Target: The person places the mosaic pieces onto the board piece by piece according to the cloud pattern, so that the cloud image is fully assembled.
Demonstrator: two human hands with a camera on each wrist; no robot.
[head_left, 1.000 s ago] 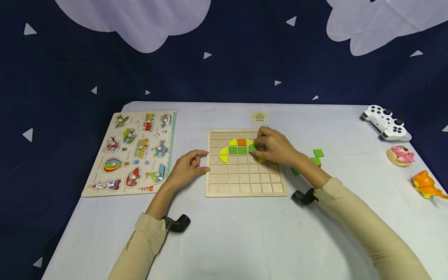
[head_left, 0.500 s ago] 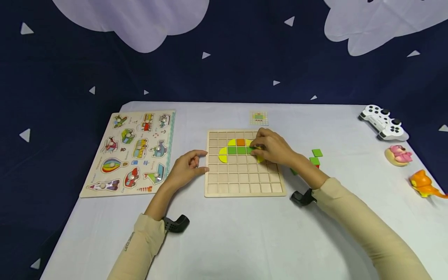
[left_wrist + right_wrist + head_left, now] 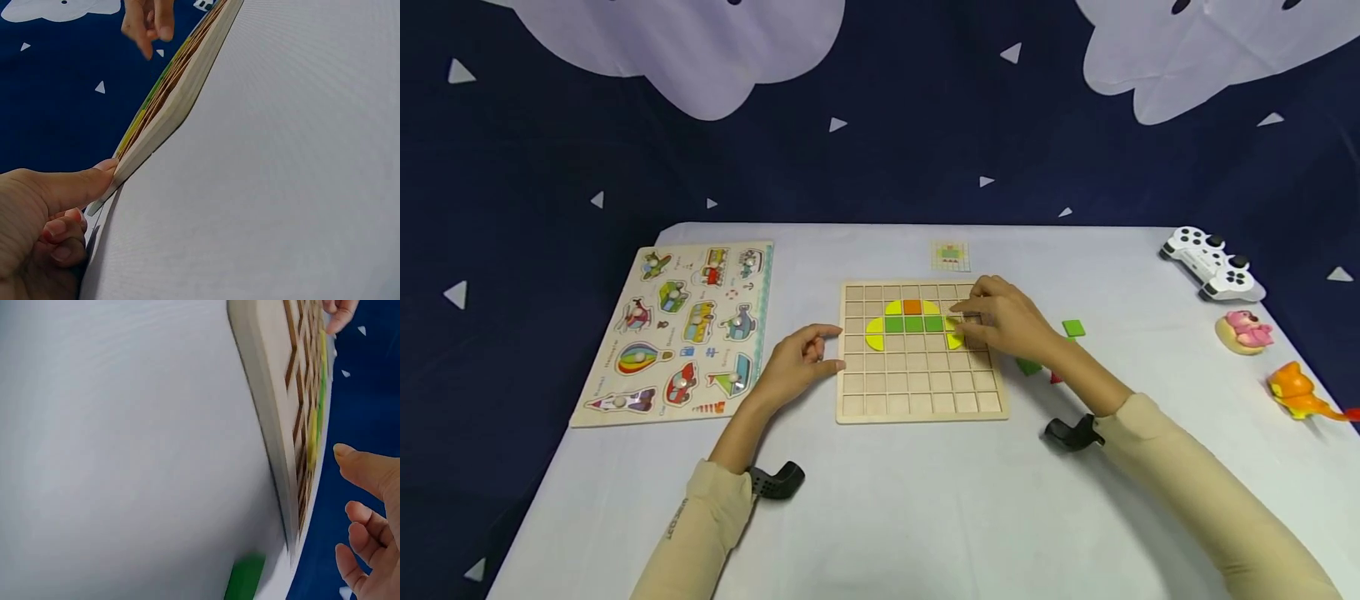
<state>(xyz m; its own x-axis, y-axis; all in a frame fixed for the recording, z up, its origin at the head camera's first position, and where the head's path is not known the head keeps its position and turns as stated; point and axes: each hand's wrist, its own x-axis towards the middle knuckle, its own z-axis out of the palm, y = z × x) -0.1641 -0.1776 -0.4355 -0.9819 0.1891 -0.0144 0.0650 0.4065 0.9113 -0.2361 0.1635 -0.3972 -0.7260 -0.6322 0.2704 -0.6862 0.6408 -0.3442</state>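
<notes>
A wooden grid board point(image 3: 921, 404) lies mid-table. In its upper part sit an orange square tile point(image 3: 912, 307), a row of green square tiles point(image 3: 913, 323) and yellow rounded tiles point(image 3: 875, 335) at both sides. My left hand point(image 3: 793, 365) rests at the board's left edge, index fingertip and thumb tip against it; in the left wrist view the thumb point(image 3: 75, 187) touches the rim. Over the board's upper right hovers my right hand point(image 3: 1003, 315), thumb and fingers apart, near the yellow tiles. The right wrist view shows nothing between its fingers point(image 3: 362, 550).
Loose green tiles point(image 3: 1072, 328) and a red tile point(image 3: 1056, 377) lie right of the board, partly behind the right forearm. A pattern card point(image 3: 951, 256) is behind it. A vehicle puzzle point(image 3: 685, 333) lies left; a game controller point(image 3: 1213, 265), pink toy point(image 3: 1245, 332) and orange toy point(image 3: 1303, 392) stand right.
The right hand has let go of a green square tile, now lying at the right end of the green row, and moved slightly right with its fingers spread. The left hand stays at the board's edge.
</notes>
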